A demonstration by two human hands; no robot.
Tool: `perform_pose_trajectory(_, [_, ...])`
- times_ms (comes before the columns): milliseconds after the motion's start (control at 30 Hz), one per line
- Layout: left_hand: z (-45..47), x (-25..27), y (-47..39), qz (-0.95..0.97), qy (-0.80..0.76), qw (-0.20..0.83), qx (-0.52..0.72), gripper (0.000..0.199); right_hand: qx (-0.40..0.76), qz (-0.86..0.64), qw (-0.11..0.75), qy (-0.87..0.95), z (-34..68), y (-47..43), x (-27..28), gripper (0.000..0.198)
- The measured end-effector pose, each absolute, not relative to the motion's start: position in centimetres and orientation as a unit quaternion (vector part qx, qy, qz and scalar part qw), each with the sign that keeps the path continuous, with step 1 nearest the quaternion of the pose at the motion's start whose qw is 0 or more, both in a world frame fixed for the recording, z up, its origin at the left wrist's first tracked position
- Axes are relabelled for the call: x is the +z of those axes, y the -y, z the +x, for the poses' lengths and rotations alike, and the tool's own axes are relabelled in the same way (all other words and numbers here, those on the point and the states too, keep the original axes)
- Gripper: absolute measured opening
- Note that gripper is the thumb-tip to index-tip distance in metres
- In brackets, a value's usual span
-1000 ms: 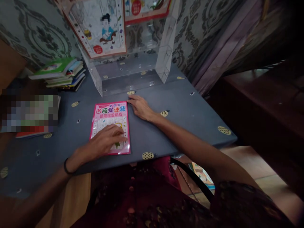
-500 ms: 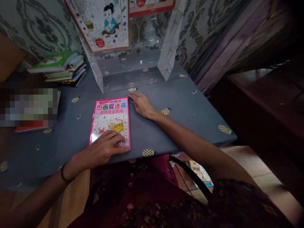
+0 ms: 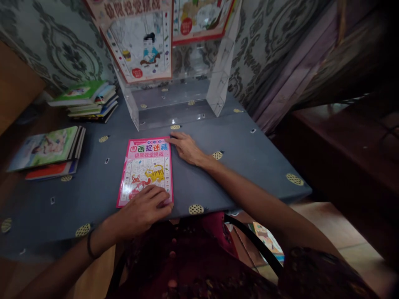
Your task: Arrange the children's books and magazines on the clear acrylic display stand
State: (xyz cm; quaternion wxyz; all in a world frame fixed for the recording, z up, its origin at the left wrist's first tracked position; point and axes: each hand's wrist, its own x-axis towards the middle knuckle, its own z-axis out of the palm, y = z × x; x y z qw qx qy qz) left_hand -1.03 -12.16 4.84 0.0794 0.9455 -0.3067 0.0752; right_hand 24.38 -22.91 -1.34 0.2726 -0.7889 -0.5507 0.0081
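Note:
A pink-bordered picture book (image 3: pixel 143 166), with a yellow striped cat and a red fox on its cover, lies flat on the table near the front edge. My left hand (image 3: pixel 148 207) rests across its lower right part, palm down with loosely bent fingers, and covers the bottom of the cover. At the upper right corner, my right hand (image 3: pixel 187 149) lies palm down with its fingers stretched out; the fingertips touch the corner. Neither hand is wrapped round the book.
Behind the book stands a clear acrylic rack (image 3: pixel 177 112) holding picture books (image 3: pixel 140 45) upright. To the left are a back stack of books (image 3: pixel 84 99) and a nearer stack (image 3: pixel 46 147). The patterned grey-blue tablecloth (image 3: pixel 249 166) ends at the right edge. Another book (image 3: pixel 268 241) is down by the floor.
The whole view has tilted slightly upward. My left thumb has drawn closer to its fingers on the book. My right fingertips have come onto the book's upper right corner.

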Motion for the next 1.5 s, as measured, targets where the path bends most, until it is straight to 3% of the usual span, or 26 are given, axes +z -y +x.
perform_pose_trajectory(100, [-1.1,3.9,10.5,0.959,0.225,0.103,0.138,0.034,0.004,-0.786,0.272,0.555,24.4,23.0,-1.5,0.05])
perform_pose_trajectory(200, [-1.3,2.8,7.7,0.984,0.023,0.045,0.17,0.034,0.006,-0.789,0.275,0.55,24.3,23.0,-1.4,0.048])
perform_pose_trajectory(300, [-1.8,2.1,5.6,0.984,-0.128,-0.014,0.124,0.057,0.012,-0.789,0.264,0.554,24.0,23.1,-0.8,0.038])
perform_pose_trajectory(467, [-2.0,2.0,5.1,0.987,-0.13,0.027,0.089,0.07,0.018,-0.792,0.237,0.562,23.5,23.3,0.0,0.051])
perform_pose_trajectory(633, [-0.6,2.3,4.8,0.957,-0.209,0.164,0.12,0.072,0.029,-0.8,0.216,0.559,23.3,23.3,0.0,0.069])
perform_pose_trajectory(767, [0.9,2.9,4.2,0.854,-0.319,0.38,0.158,0.08,0.018,-0.797,0.218,0.563,23.3,23.2,-0.1,0.067])
perform_pose_trajectory(900, [2.0,4.3,4.7,0.72,-0.344,0.594,0.105,0.069,0.024,-0.792,0.239,0.562,23.3,23.4,-0.2,0.066])
perform_pose_trajectory(1033, [3.0,7.8,4.9,0.687,-0.328,0.644,0.079,0.06,0.031,-0.784,0.306,0.54,23.4,23.6,-0.2,0.058])
perform_pose_trajectory(1167, [3.0,14.2,5.2,0.77,-0.255,0.559,0.169,0.052,0.027,-0.739,0.493,0.458,23.4,23.5,0.0,0.047])
perform_pose_trajectory(1233, [2.2,16.6,5.7,0.847,-0.194,0.411,0.276,0.039,0.114,-0.675,0.604,0.408,23.4,23.4,0.4,0.052])
perform_pose_trajectory(1333, [0.8,15.9,6.9,0.927,-0.074,0.113,0.35,0.025,0.349,-0.513,0.715,0.323,23.7,23.5,1.2,0.072])
perform_pose_trajectory(1367, [0.4,14.4,7.4,0.942,-0.02,0.039,0.332,0.027,0.407,-0.461,0.732,0.293,23.8,23.7,1.5,0.077])
perform_pose_trajectory(1500, [-0.9,6.2,9.1,0.982,0.118,-0.081,0.127,0.048,0.511,-0.406,0.733,0.191,24.5,24.4,2.1,0.08])
